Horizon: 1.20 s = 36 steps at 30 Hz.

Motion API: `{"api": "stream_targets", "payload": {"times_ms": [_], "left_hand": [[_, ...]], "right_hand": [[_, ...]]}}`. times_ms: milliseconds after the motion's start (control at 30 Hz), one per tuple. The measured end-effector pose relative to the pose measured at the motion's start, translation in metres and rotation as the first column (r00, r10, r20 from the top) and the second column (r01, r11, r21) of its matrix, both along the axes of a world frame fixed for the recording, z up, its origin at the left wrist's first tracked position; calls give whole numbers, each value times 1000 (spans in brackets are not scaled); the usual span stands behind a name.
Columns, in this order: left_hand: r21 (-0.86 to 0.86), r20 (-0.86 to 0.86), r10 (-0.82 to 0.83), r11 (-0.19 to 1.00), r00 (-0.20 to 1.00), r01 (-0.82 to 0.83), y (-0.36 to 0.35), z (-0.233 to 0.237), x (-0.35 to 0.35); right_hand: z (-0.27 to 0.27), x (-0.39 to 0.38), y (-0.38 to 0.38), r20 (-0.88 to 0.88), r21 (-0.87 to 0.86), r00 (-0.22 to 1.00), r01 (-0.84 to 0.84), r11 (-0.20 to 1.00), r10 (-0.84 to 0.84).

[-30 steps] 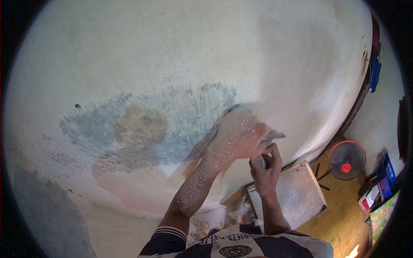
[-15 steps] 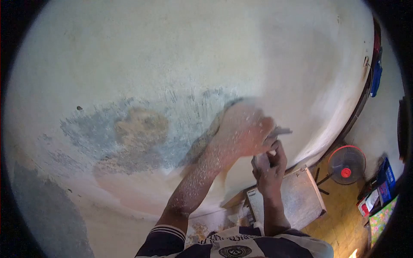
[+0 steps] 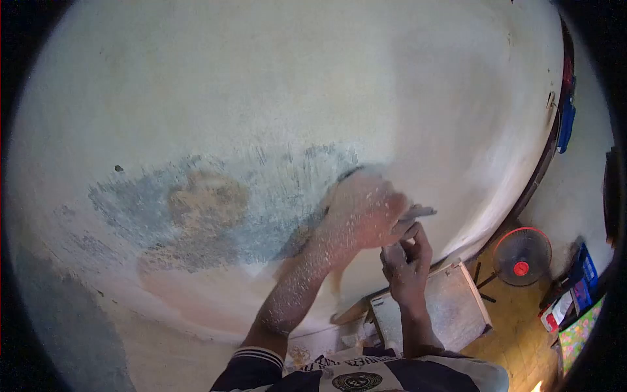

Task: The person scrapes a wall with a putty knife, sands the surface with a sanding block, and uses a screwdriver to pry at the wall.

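Observation:
My left hand [image 3: 366,212], speckled with white dust, is closed around a grey tool. The narrow grey end of the tool [image 3: 423,212] sticks out to the right of the fist; the rest is hidden by my fingers. Just below it, my right hand [image 3: 406,261] has its fingers curled together close to the left fist. What they pinch, if anything, is hidden. Both hands are in front of the pale wall [image 3: 281,91]. Left of them spreads a rough grey patch [image 3: 271,196] with a brownish spot [image 3: 208,199] in it.
Below my right hand stands a dusty box-like piece of furniture [image 3: 450,304] against the wall. A red-rimmed fan [image 3: 521,256] is on the yellowish floor to the right. Beyond it are blue items [image 3: 583,277] and a flowered cloth [image 3: 580,333].
The wall and room have shifted slightly left and down in view. My left fist sits slightly lower, still around the grey tool, with the right hand still close beneath it.

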<state>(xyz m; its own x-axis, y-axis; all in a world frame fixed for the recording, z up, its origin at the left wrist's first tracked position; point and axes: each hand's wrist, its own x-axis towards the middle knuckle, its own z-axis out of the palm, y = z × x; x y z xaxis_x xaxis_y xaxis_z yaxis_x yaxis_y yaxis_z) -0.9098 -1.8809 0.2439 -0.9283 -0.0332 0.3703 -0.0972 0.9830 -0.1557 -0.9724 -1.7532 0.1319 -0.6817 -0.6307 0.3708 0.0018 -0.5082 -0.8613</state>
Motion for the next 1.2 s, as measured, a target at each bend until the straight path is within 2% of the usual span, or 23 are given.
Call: {"api": "stream_targets", "payload": {"times_ms": [33, 133, 233, 267, 333, 367, 433, 467, 533, 600, 667, 733, 767, 833, 867, 967, 1000, 1033, 1100, 1133, 1167, 1200], "left_hand": [[-40, -131, -75, 997, 989, 70, -3, -1, 0], [131, 172, 15, 991, 985, -38, 3, 25, -4], [210, 126, 0, 977, 992, -26, 1, 3, -6], [212, 112, -13, 977, 994, -11, -2, -5, -7], [150, 102, -55, 988, 993, 39, -3, -10, -6], [106, 92, -26, 994, 995, 16, -6, -6, -8], [37, 69, 30, 999, 997, -32, 3, 27, -8], [86, 64, 29, 996, 998, -34, 4, 27, -7], [167, 31, 29, 985, 999, -34, 3, 30, -9], [84, -65, -23, 996, 998, 28, 3, 9, 2], [-35, -213, -39, 999, 976, 33, -13, -53, 3], [-9, 18, 47, 999, 999, -47, -2, -24, 6], [2, 125, 92, 996, 988, -93, 0, -6, 4], [-61, 5, 106, 993, 994, -106, -10, 17, -6], [-78, -53, 112, 990, 992, -116, -11, 22, -9], [15, -75, 118, 993, 990, -117, -8, 47, -15], [-77, -128, 64, 994, 990, -74, -11, 36, -12], [-75, -189, -6, 997, 982, -9, -11, 21, -5], [-84, -301, -142, 989, 943, 122, -7, -20, 15], [77, -247, -79, 992, 966, 101, -3, -45, 26], [237, -182, -22, 969, 983, 65, 1, -76, 38], [307, -164, 59, 952, 985, -5, 4, -113, 47]], "right_hand": [[2, -3, 0, -10, 8, 1000, 6, 1000, -5], [0, 2, -4, -123, -44, 985, 113, 993, -117], [-8, 8, -16, -285, -115, 922, 237, 965, -261], [-11, 13, -8, -205, -71, 961, 175, 982, -186], [-16, 6, -11, -284, -82, 933, 206, 975, -221], [-16, 3, -15, -322, -96, 914, 227, 969, -246], [7, 0, -18, -198, -102, 962, 172, 980, -190], [13, 2, -17, -128, -109, 979, 148, 983, -161], [12, 5, -13, -249, -125, 945, 185, 975, -211], [-4, 8, -6, -317, -83, 922, 208, 975, -223], [-16, 12, -6, -323, -60, 927, 183, 981, -193], [-16, 14, -8, -285, -74, 944, 150, 986, -165], [-10, 7, -13, -352, -135, 908, 189, 973, -226], [-3, -1, -23, -441, -236, 832, 253, 938, -336], [6, 1, -26, -371, -224, 878, 233, 946, -304], [31, 7, -37, -212, -245, 946, 190, 951, -243], [24, 9, -37, -181, -246, 956, 183, 952, -231], [14, 12, -36, -147, -245, 965, 177, 953, -217], [-22, 19, -23, -230, -74, 956, 169, 983, -182], [-44, 22, -13, -270, 14, 950, 167, 986, -157], [-66, 25, -2, -242, 175, 968, 118, 977, -73], [-88, 29, 9, -198, 327, 980, 63, 943, 4]]}}
